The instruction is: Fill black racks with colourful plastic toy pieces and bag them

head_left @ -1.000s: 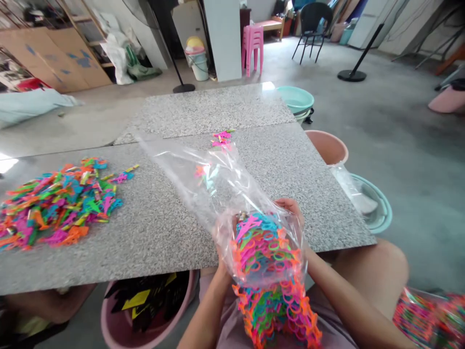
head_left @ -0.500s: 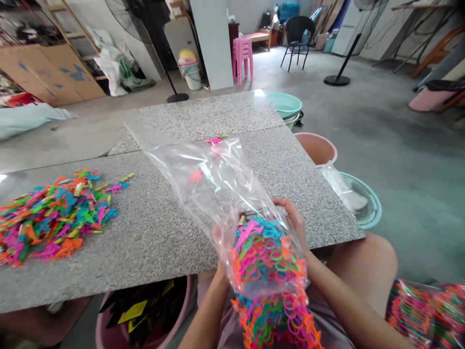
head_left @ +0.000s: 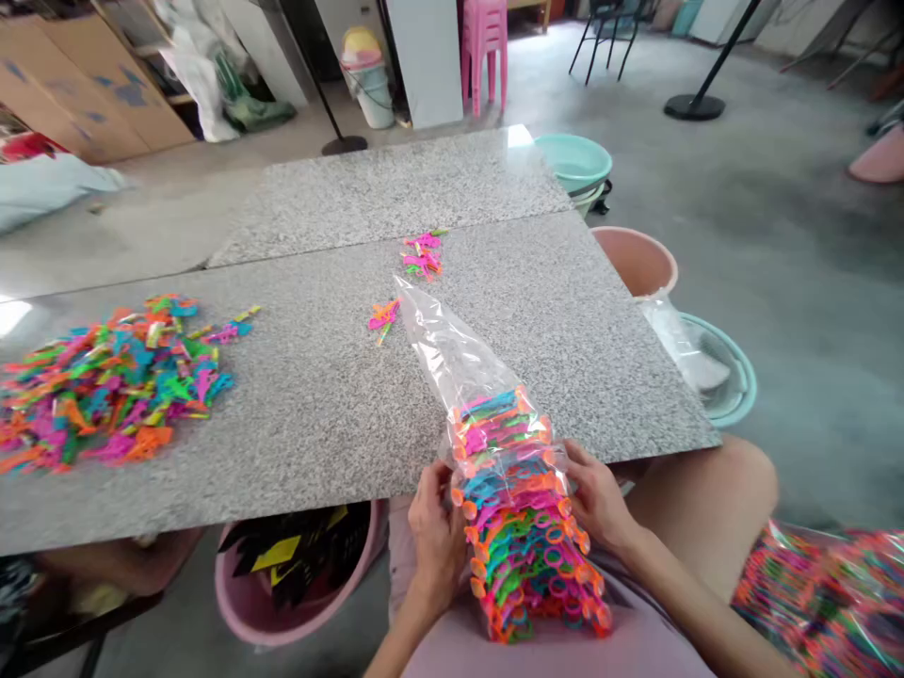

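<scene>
A clear plastic bag [head_left: 459, 353] lies over the table edge and my lap, its flattened end pointing away across the stone top. Stacked rows of bright plastic pieces with ring ends [head_left: 523, 527], in orange, pink, blue and green, fill its near part. My left hand [head_left: 434, 523] is closed on the bag's left side, with some fingertips hidden. On the opposite side, my right hand [head_left: 599, 494] pinches the bag's edge near the top of the stack. Small groups of loose pieces [head_left: 383, 318] lie beyond the bag's tip.
A large heap of similar pieces [head_left: 120, 386] covers the left of the speckled table [head_left: 317, 377]. Below is a pink tub [head_left: 240, 612] with black and yellow packets. Basins [head_left: 636, 259] stand along the right edge, and filled bags [head_left: 826, 603] lie at lower right.
The bag's wide, raised plastic has come down and narrowed onto the table. The stack now sits further inside the bag, and my hands have moved down along its sides.
</scene>
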The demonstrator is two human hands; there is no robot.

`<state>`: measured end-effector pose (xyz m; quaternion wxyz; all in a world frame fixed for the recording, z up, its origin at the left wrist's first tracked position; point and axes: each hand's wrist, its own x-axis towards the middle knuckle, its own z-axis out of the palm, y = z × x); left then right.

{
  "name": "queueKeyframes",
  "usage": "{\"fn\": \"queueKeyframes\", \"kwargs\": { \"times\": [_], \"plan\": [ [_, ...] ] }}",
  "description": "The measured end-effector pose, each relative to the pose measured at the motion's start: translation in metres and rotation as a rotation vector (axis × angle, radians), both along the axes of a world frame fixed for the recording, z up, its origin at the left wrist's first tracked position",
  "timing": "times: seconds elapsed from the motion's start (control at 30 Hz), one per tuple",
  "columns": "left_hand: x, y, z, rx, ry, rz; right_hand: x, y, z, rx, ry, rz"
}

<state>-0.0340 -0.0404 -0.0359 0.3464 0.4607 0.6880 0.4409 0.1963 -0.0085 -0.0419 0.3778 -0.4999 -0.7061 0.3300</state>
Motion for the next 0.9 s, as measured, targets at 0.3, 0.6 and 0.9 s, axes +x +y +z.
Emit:
{"fn": "queueKeyframes", "kwargs": {
  "times": [0.3, 0.6, 0.9],
  "plan": [
    [-0.011, -0.001, 0.003, 0.502, 0.47, -0.012, 0.013, 0.014, 0.031, 0.592, -0.128, 0.01],
    [-0.017, 0.013, 0.043, 0.26, 0.159, -0.25, 0.013, 0.015, 0.038, 0.655, -0.209, 0.147],
    [-0.024, -0.033, 0.017, 0.822, 0.576, -0.43, 0.05, -0.018, 0.03, 0.776, -0.395, 0.329]
  ]
}}
